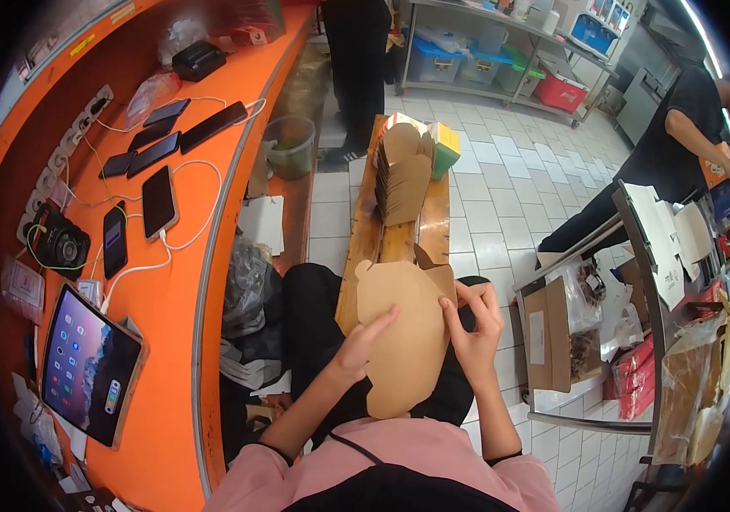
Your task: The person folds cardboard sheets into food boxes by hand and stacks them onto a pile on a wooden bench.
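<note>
A flat brown cardboard piece point(403, 328) with curved flaps lies over my lap and the near end of a wooden bench point(365, 230). My left hand point(365, 346) rests on its left side, thumb on the face and the other fingers hidden. At the right edge my right hand point(473, 320) pinches the board between thumb and fingers, beside a raised flap. Farther along the bench stands a stack of similar brown cardboard pieces point(406, 183), with a green and yellow box point(445, 149) behind it.
On the left, an orange counter point(250, 81) holds phones, cables and a tablet point(92, 363). A metal rack point(587, 422) with boxes stands right. One person point(356, 68) stands beyond the bench, another point(680, 128) at the right. A green-filled bin point(290, 149) is near the counter.
</note>
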Demonstrator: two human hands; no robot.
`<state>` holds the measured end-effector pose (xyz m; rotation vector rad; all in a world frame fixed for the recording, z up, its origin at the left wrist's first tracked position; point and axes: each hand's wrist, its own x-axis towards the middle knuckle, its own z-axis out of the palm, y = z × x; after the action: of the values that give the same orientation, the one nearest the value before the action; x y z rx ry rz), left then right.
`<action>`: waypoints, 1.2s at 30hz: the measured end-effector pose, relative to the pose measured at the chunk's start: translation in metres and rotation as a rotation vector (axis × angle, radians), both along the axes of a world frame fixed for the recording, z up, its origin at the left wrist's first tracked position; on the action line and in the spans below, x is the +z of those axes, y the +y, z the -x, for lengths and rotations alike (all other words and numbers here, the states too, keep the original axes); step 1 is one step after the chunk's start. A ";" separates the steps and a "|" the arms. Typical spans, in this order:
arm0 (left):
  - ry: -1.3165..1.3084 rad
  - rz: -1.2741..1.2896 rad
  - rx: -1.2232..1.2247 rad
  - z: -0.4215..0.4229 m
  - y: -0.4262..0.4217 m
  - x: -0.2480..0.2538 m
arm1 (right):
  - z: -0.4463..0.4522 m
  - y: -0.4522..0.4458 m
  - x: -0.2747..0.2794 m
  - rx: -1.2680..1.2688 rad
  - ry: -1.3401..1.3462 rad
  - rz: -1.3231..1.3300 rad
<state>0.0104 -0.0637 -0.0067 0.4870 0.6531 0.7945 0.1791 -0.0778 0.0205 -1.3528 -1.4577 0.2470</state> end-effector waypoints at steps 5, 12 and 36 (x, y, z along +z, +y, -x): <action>0.022 0.001 -0.039 0.006 0.005 0.003 | -0.003 -0.005 0.005 0.115 -0.227 -0.042; 0.049 0.021 0.072 0.005 0.007 0.006 | -0.002 0.009 0.004 0.313 -0.247 -0.003; 0.169 0.172 0.049 -0.015 0.044 0.002 | -0.023 0.032 -0.016 0.308 -0.167 0.212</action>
<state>0.0258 -0.0198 -0.0048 0.3845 0.8854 0.7405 0.2017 -0.0459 0.0048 -1.3369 -1.8224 0.5092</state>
